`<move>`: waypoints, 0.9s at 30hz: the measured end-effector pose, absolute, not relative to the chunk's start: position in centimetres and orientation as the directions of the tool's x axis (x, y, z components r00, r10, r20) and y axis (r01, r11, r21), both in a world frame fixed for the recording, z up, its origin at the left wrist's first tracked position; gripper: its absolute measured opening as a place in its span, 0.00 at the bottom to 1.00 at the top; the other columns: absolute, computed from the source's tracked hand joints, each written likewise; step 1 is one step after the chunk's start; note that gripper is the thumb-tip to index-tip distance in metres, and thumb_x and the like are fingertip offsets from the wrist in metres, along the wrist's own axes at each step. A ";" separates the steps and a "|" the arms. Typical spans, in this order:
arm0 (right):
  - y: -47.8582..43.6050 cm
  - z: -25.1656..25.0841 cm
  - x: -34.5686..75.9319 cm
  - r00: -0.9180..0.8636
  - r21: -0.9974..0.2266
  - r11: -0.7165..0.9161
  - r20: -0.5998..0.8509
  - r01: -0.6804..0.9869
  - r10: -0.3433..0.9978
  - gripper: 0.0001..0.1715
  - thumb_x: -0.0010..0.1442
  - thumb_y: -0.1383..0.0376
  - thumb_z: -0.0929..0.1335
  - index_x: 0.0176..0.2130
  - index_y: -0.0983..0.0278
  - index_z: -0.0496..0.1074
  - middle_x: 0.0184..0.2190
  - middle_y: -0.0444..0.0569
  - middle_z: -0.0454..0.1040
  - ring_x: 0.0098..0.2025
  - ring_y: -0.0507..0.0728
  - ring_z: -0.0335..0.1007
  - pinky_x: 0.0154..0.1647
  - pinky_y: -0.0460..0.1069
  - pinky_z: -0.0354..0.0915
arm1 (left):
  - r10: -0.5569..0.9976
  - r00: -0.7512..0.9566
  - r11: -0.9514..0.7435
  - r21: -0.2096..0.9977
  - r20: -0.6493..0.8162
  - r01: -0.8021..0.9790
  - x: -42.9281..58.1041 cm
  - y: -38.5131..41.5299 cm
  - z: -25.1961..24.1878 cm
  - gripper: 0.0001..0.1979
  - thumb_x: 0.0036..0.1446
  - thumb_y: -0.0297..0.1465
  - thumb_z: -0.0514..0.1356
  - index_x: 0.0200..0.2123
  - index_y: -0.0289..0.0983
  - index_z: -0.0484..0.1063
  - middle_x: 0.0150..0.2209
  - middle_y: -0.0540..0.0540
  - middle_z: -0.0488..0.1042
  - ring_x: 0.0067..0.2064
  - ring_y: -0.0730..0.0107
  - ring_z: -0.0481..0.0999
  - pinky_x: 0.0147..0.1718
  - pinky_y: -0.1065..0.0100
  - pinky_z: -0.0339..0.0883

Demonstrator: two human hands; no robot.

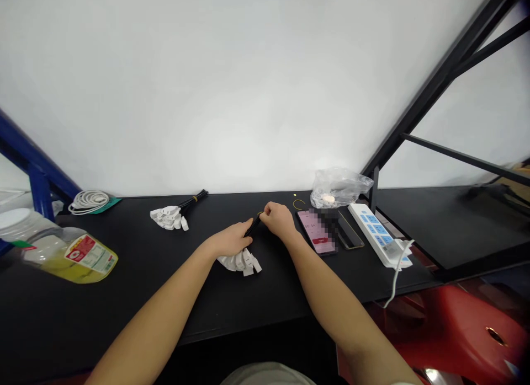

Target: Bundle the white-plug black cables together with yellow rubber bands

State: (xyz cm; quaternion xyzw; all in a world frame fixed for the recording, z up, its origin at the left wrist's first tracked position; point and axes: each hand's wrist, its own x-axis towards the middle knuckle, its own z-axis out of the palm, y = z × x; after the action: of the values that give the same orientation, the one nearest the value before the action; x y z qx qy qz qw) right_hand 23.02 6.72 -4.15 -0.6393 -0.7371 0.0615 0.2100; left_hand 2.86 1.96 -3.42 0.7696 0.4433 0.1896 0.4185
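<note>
Far left, we see a blue metal frame [39, 186], then a clear jar [33, 230] with a white lid. Overlapping it in our view, a tilted bottle [85, 258] of yellow liquid, red-and-white label facing us. Behind, near the wall [248, 92], a coiled white cable [89, 203] partly over something green. Next we get the first bundle [169, 217]: white connectors toward us, black wires running back, yellowish tie around them. All on the black tabletop [136, 297].

Middle: the left hand [229, 240] grips the second bundle [240, 262] by its black wires, thumb and fingers closed around them; its white connectors fan out under and beside that hand, near the table's front. The right hand [275, 217] pinches the same bundle's far end; wire or tie between the fingertips, we can't tell.

Right: a loose yellow tie [298, 202], a lit phone [313, 230] partly pixelated, a dark flat device [350, 230] beside it, a crumpled clear bag [342, 185] behind, a white power strip [375, 230] with a plug in its near end. Beyond the edge, a red stool [464, 330].
</note>
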 end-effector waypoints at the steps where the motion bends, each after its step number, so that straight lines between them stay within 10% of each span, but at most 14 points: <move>1: 6.9 -4.0 23.6 -0.037 -0.371 0.121 0.225 0.921 0.974 0.05 0.58 0.64 0.67 0.31 0.62 0.73 0.31 0.48 0.77 0.33 0.55 0.69 0.32 0.47 0.54 | 0.810 0.582 -0.246 0.862 -0.068 0.443 2.7 1.9 -3.1 0.32 0.53 0.34 0.61 0.62 0.37 0.68 0.55 0.40 0.77 0.56 0.50 0.75 0.53 0.61 0.67; 15: 7.4 -4.5 26.1 -0.032 -0.279 0.060 0.103 0.958 0.994 0.09 0.61 0.66 0.65 0.35 0.63 0.76 0.36 0.52 0.80 0.37 0.57 0.74 0.35 0.47 0.59 | 0.933 0.320 0.195 0.979 -0.166 -0.060 3.0 2.6 -2.8 0.23 0.48 0.31 0.66 0.49 0.35 0.75 0.43 0.43 0.81 0.44 0.57 0.80 0.49 0.58 0.71; 19: 7.1 -3.9 27.0 -0.022 -0.297 0.054 0.111 0.953 0.994 0.09 0.62 0.65 0.65 0.34 0.63 0.76 0.34 0.52 0.80 0.37 0.57 0.74 0.35 0.47 0.59 | 0.928 0.260 0.311 0.939 -0.265 -0.150 3.0 2.5 -1.9 0.12 0.45 0.29 0.67 0.36 0.35 0.74 0.28 0.48 0.78 0.30 0.66 0.78 0.34 0.65 0.72; 27: 7.1 -3.5 28.2 0.091 -0.538 0.081 0.286 0.839 0.954 0.09 0.60 0.62 0.67 0.32 0.62 0.75 0.30 0.46 0.78 0.34 0.55 0.72 0.35 0.47 0.59 | 0.926 0.184 0.360 0.917 -0.329 -0.172 3.2 3.2 -3.2 0.13 0.44 0.32 0.68 0.29 0.35 0.67 0.21 0.53 0.69 0.21 0.73 0.71 0.22 0.71 0.66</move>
State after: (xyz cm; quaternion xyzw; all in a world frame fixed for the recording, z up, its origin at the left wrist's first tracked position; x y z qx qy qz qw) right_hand 28.24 7.11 -3.46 -0.6715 -0.6676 0.0934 0.3078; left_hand 3.20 3.25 -3.16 0.3868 0.4872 0.4128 0.6653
